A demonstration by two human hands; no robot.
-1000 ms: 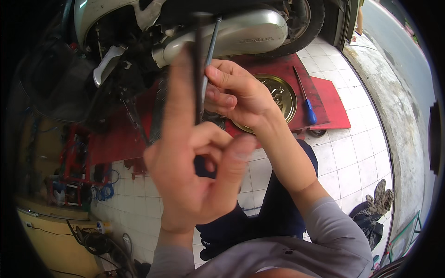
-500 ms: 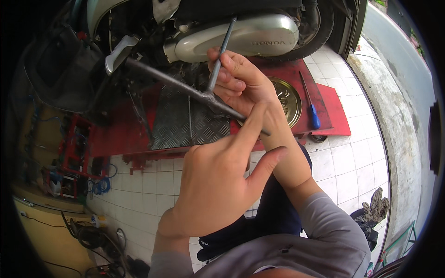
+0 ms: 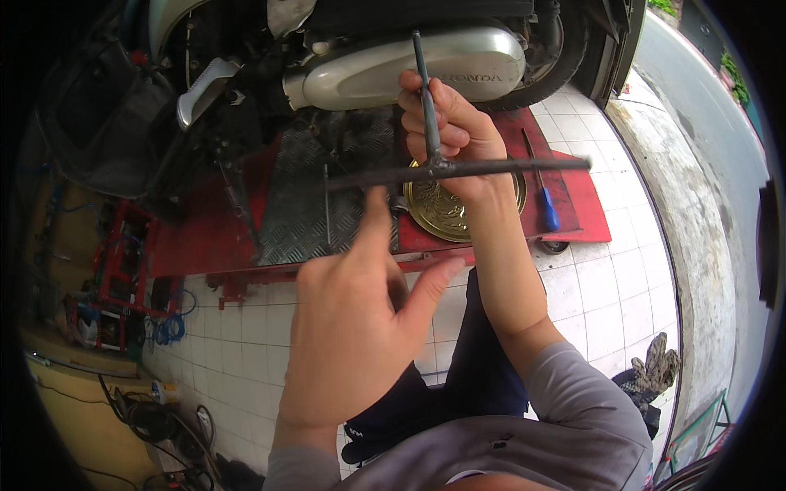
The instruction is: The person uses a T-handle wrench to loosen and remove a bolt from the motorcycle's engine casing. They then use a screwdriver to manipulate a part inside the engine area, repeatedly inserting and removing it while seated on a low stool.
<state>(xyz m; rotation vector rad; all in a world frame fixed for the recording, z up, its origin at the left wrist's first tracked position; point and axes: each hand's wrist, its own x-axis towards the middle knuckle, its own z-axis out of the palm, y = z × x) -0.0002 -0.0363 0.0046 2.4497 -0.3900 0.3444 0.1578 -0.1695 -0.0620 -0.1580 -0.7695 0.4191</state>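
In my right hand (image 3: pixel 468 131) is a T-handle wrench (image 3: pixel 516 168), its shaft gripped loosely between thumb and fingers. The shaft points up and away, and its tip overlaps the silver engine side cover (image 3: pixel 393 75) of a scooter in the picture; I cannot tell whether it touches. The dark cross bar lies nearly level across my right wrist, with its left end blurred. My left hand (image 3: pixel 344 335) is below that left end, fingertip close to the bar, index finger stretched up and thumb out to the side. Contact there cannot be told.
The scooter is above a red lift table (image 3: pixel 594 196) with a dark tread plate (image 3: pixel 295 204). A round gold-coloured tray (image 3: pixel 426 219) and a blue-handled screwdriver (image 3: pixel 549 211) lie on its right part. Cables and black equipment (image 3: pixel 147 417) sit at lower left, rags (image 3: pixel 659 364) at lower right.
The wrench's cross bar has swung from a slant to nearly level, and its shaft tilts the other way. My right hand has moved slightly right and up, my left hand slightly left.
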